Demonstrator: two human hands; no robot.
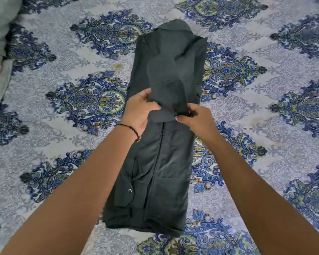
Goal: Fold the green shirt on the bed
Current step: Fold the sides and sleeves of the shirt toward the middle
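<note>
The dark green shirt (160, 162) lies on the bed as a long narrow strip, collar at the far end, hem near me, its sides folded in. A sleeve is laid down its middle. My left hand (138, 111) pinches the sleeve end at its left edge, thumb on top. My right hand (195, 117) pinches the same cuff at its right corner. Both hands sit over the middle of the shirt, lifting the cuff slightly off the cloth beneath.
The bedsheet (72, 144) is pale grey with large blue and green paisley medallions and spreads on all sides of the shirt. A pale green cloth or pillow (0, 34) lies at the far left edge.
</note>
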